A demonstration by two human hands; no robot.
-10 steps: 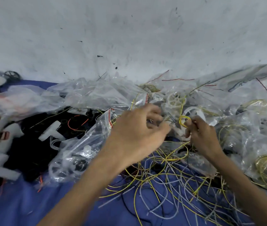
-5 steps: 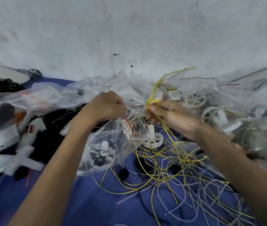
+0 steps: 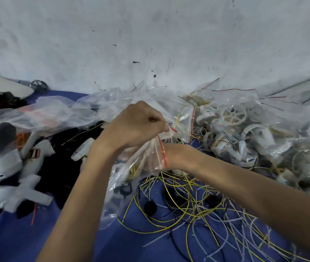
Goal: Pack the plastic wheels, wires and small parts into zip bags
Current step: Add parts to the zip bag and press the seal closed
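Clear, crinkled zip bag (image 3: 129, 178) with a red seal strip lies mid-cloth, mouth lifted toward the far edge, long axis running back to the near edge; left hand (image 3: 135, 127) pinches the mouth's rim, fingers curled; right hand (image 3: 175, 156) reaches inside, fingers hidden, grip unclear; thin yellow and white wires (image 3: 184, 208) tangle on the blue cloth (image 3: 18, 242); spoked white wheels (image 3: 234, 114) far right.

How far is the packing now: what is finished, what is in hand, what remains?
Done: several filled bags holding white wheels lie piled at the right. In hand: the left hand pinches the mouth of a zip bag, and the right hand reaches into it; what it holds is hidden. Left: many loose wires and black round parts on the blue cloth.
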